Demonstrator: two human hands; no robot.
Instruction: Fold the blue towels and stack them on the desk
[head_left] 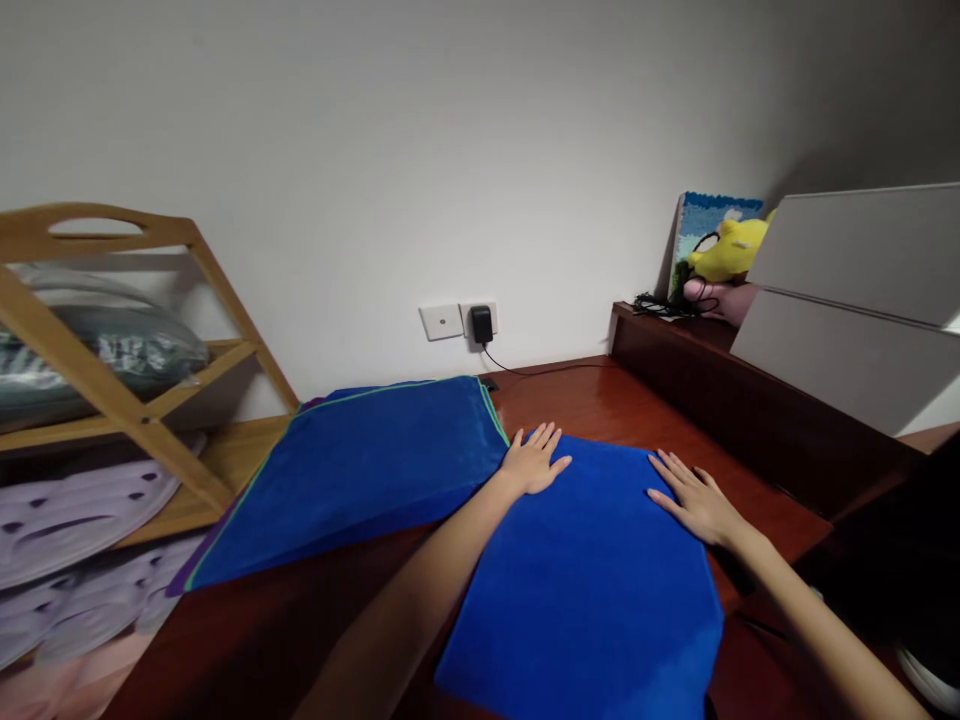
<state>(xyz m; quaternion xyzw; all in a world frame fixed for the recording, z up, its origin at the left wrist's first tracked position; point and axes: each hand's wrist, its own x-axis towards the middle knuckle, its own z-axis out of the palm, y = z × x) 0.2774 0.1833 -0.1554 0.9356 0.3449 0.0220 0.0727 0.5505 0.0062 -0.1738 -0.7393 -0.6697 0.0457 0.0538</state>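
A bright blue cloth (592, 570) lies spread on the reddish-brown wooden tabletop (570, 400), its near end at the bottom of the view. My left hand (535, 460) rests flat on its far left corner, fingers stretched out. On the far right edge lies my right hand (694, 500), palm down with the fingers extended. Neither hand grips anything. Left of the cloth is a stack of folded blue towels (367, 465) with green and purple edging, close beside my left hand and wrist.
A wooden rack (225, 290) with purple slippers (82, 510) stands at left. A black plug (481, 323) sits in the wall outlet, its cord running right along the table. At right, a raised dark ledge (712, 400) bears white boxes (862, 270) and a yellow plush toy (727, 252).
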